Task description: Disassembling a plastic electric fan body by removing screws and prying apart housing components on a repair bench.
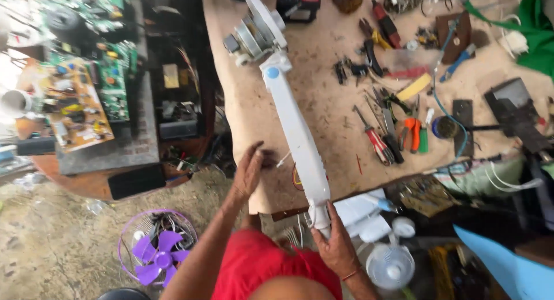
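Right hand (337,248) seemingly gripping fan stand (297,138) base.

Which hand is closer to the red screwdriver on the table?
Right. The right hand holds the bottom end of the white fan stand, below and a little left of the red screwdriver. The left hand rests on the table edge, beyond the stand.

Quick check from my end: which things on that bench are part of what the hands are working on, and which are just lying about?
In hand:
white fan stand, held by right hand
fan motor at its top
left hand on the workbench

Lying about:
screwdrivers
pliers
circuit boards
purple fan
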